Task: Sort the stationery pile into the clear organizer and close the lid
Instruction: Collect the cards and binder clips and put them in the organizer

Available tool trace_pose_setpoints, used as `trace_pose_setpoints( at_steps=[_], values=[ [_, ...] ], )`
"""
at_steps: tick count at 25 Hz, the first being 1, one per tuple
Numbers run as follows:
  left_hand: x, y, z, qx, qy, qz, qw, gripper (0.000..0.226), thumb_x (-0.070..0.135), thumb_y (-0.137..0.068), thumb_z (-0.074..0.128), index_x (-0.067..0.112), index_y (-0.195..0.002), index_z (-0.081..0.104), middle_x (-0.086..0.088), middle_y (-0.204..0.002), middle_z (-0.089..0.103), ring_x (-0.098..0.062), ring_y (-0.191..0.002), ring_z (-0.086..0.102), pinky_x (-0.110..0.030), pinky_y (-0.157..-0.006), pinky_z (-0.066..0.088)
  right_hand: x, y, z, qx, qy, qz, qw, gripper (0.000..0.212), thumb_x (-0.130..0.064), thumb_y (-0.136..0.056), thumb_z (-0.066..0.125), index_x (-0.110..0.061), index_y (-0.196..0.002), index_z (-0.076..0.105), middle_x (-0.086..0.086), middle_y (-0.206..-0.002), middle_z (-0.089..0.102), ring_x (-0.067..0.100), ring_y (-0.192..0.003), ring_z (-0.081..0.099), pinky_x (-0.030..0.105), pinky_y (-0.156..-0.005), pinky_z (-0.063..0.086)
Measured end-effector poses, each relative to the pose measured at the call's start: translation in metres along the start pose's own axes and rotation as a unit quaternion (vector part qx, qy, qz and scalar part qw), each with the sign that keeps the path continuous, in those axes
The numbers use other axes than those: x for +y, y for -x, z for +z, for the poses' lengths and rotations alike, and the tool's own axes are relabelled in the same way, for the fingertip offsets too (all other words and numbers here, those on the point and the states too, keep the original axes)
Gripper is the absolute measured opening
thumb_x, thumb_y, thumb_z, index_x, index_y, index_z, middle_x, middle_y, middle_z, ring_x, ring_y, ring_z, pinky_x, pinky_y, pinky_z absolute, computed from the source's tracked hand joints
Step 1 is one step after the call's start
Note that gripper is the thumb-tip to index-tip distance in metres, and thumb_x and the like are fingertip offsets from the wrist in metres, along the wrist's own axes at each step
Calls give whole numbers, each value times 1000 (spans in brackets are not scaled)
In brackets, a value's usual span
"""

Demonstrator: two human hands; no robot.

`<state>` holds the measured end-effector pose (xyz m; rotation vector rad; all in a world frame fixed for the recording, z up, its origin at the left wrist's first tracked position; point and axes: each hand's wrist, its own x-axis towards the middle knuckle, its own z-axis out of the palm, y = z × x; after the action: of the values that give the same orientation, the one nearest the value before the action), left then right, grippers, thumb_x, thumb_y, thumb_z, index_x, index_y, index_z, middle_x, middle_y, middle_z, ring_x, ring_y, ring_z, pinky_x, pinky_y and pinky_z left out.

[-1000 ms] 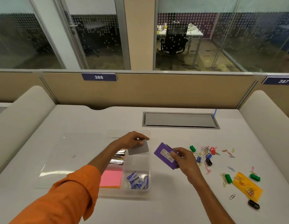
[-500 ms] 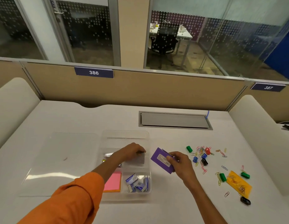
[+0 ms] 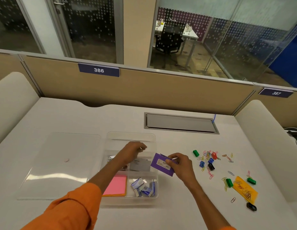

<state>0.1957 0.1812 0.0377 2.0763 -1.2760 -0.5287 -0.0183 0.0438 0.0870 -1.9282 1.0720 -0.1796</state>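
Observation:
The clear organizer (image 3: 131,136) sits open at mid-table, its clear lid (image 3: 61,165) lying flat to its left. Inside it are a pink sticky-note pad (image 3: 115,186), several small blue staple boxes (image 3: 143,188) and a grey card (image 3: 139,165) lying in the middle right compartment. My left hand (image 3: 132,151) hovers just above that card with loosely curled fingers and holds nothing. At the organizer's right rim, my right hand (image 3: 181,165) grips a purple box (image 3: 162,165) with a white label, tilted.
Loose coloured paper clips (image 3: 209,159) and green, blue, red and black binder clips are scattered on the right of the table. A yellow packet (image 3: 245,190) of clips lies further right. A grey cable hatch (image 3: 181,123) is set into the desk behind.
My left hand lowered the grey card into the organizer and let go of it. The right hand kept the purple box and moved slightly toward the organizer.

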Motion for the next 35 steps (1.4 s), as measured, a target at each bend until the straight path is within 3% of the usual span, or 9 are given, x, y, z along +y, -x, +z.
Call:
trace_pose_setpoints(
  at_steps=[3,6,13,18,24,28,30,33,35],
  values=[
    [-12,11,-23,120,68,-29,990,26,-2,-94,54,10,-111,70,-1,-108,71,-9,-96,64,-25,-91,53,-13,-18,19,-6,39,-12,999,36,-35,-81,75,-14,-109,62,5,-107,69,13,-80,64,8,-54,44],
    [-21,27,-37,169,104,-47,979,26,0,-95,54,14,-112,69,3,-107,71,-12,-98,66,-27,-90,52,-29,-35,48,-30,82,-22,996,34,-36,-85,71,-13,-108,61,6,-113,68,12,-84,60,10,-56,44],
    [-34,56,-40,182,118,-65,974,26,5,-97,54,22,-112,67,6,-110,69,-9,-100,64,-24,-89,52,-43,-48,100,-104,198,-36,974,33,-36,-94,58,-6,-110,58,13,-114,65,22,-99,66,27,-79,54],
    [-40,63,-35,190,92,-61,976,24,8,-95,58,21,-113,67,6,-112,68,-8,-104,63,-29,-96,51,-39,-37,107,-110,270,-75,954,44,-42,-88,64,-9,-113,53,11,-116,60,18,-102,65,20,-80,48],
    [-35,58,-24,170,49,-81,981,24,21,-96,59,22,-120,64,-1,-128,64,-20,-119,58,-41,-104,46,-39,-29,104,-131,337,-118,925,51,-42,-85,69,-11,-120,48,9,-125,57,19,-112,59,27,-90,49],
    [-19,52,-21,166,-28,-103,980,35,32,-96,57,21,-129,59,-4,-138,58,-23,-127,52,-38,-109,40,-45,-27,86,-76,346,-161,921,46,-40,-92,59,-13,-127,50,6,-133,55,18,-117,55,27,-97,45],
    [-8,48,-17,169,-94,-106,975,44,40,-96,53,18,-134,57,-8,-142,54,-29,-131,50,-43,-111,36,-42,-28,73,-31,337,-184,923,48,-42,-95,51,-15,-134,46,6,-143,48,20,-127,48,30,-106,38],
    [13,38,-10,142,-166,-107,970,60,55,-93,40,18,-138,54,-11,-146,50,-34,-134,47,-52,-112,30,-33,-30,55,25,347,-184,919,61,-55,-96,33,-20,-146,35,4,-157,29,25,-143,30,39,-117,21],
    [27,29,-1,122,-190,-99,969,67,61,-95,27,17,-138,54,-11,-146,50,-35,-134,48,-54,-111,30,-24,-30,42,57,347,-183,918,81,-71,-89,9,-21,-147,35,5,-159,25,28,-146,26,44,-118,16]
  ],
)
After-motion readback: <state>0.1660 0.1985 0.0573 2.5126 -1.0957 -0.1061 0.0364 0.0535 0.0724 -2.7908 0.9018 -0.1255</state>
